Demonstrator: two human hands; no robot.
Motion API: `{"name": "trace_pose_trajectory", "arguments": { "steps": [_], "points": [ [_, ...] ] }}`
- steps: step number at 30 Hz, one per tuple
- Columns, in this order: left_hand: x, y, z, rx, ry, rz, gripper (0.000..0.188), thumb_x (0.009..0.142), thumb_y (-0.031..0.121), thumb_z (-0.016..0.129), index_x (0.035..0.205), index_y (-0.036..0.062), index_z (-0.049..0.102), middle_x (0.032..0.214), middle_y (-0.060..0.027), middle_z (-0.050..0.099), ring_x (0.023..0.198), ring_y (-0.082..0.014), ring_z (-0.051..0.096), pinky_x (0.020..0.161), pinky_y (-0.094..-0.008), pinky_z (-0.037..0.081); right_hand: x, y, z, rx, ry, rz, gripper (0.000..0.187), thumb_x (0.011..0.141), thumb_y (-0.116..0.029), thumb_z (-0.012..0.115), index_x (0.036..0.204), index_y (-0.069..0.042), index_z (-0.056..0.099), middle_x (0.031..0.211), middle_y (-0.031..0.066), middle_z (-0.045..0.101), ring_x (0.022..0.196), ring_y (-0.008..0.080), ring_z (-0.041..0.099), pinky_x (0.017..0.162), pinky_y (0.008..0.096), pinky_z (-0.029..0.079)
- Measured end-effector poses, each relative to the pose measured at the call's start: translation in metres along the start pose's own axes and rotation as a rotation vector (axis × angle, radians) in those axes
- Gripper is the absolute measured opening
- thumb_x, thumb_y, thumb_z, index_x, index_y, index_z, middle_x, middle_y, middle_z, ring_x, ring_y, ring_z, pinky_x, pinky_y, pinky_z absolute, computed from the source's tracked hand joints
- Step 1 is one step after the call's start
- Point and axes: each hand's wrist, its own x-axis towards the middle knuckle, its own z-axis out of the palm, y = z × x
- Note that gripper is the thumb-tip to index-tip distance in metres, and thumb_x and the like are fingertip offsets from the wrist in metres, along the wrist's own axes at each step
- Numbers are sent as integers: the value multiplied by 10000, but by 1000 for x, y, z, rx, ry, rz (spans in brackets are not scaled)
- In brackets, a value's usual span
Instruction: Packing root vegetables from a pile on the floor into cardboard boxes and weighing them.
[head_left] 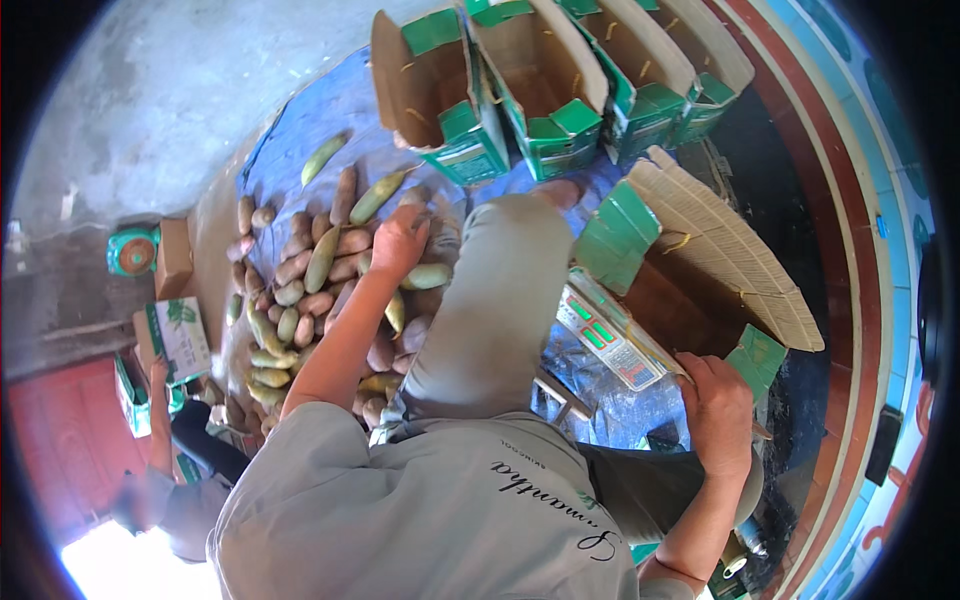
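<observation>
My left hand (400,242) reaches down into a heap of long brown and green gourds (320,258), its fingers curled. What lies inside its grip is hidden, though a brownish gourd (414,196) sits right at the fingertips. On my right side stands an open green carton (690,295) with brown inner walls, on a digital scale (610,335) with lit green displays. The near edge of that carton is gripped by my right hand (716,408). Inside the carton I make out only brown cardboard.
Several open green cartons (545,125) stand in a row at the far side on a blue tarp (300,125). Between my hands rises my bent knee (500,290). At far left another person's arm (160,420) touches a white-and-green carton (180,340); a green round-dial scale (133,252) is near the wall.
</observation>
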Motion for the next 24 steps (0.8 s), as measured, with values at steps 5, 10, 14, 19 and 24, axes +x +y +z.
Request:
{"name": "trace_pose_trajectory", "arguments": {
  "steps": [5, 10, 14, 19, 24],
  "points": [
    [-87, -60, 2, 176, -287, -418, 352, 778, 226, 620, 1103, 101, 568, 1104, -166, 582, 993, -336, 579, 830, -419, 479, 1, 0, 5, -11, -15, 32, 213, 746, -66, 630, 957, -48, 620, 826, 135, 604, 771, 323, 586, 689, 413, 460],
    [-161, -98, 23, 389, -566, -683, 486, 733, 272, 676, 1167, 85, 561, 1140, -174, 589, 1098, -327, 539, 939, -404, 414, 5, -5, 8, -38, 7, 58, 202, 752, -57, 632, 953, -43, 617, 838, 140, 609, 776, 332, 591, 686, 417, 460],
    [-189, -100, 41, 191, -592, -885, 521, 747, 246, 640, 1208, 58, 487, 1153, -207, 570, 1089, -333, 550, 921, -415, 430, 6, -3, 10, -40, 42, 50, 204, 757, -55, 634, 959, -35, 613, 862, 145, 619, 788, 339, 598, 689, 405, 468],
    [-206, -133, 84, 154, -492, -1048, 478, 766, 199, 593, 1182, 13, 453, 1067, -214, 609, 1043, -336, 587, 863, -419, 474, 9, -5, 13, -52, 70, 62, 210, 763, -56, 633, 971, -33, 611, 881, 145, 625, 798, 339, 604, 696, 400, 473],
    [-203, -161, 120, -200, -395, -1440, 431, 755, 202, 667, 1105, 6, 509, 935, -159, 621, 824, -273, 612, 671, -386, 494, 14, -11, 9, -43, 20, 167, 211, 787, -47, 616, 996, -12, 605, 941, 170, 625, 869, 356, 599, 749, 380, 465]
  ]
}}
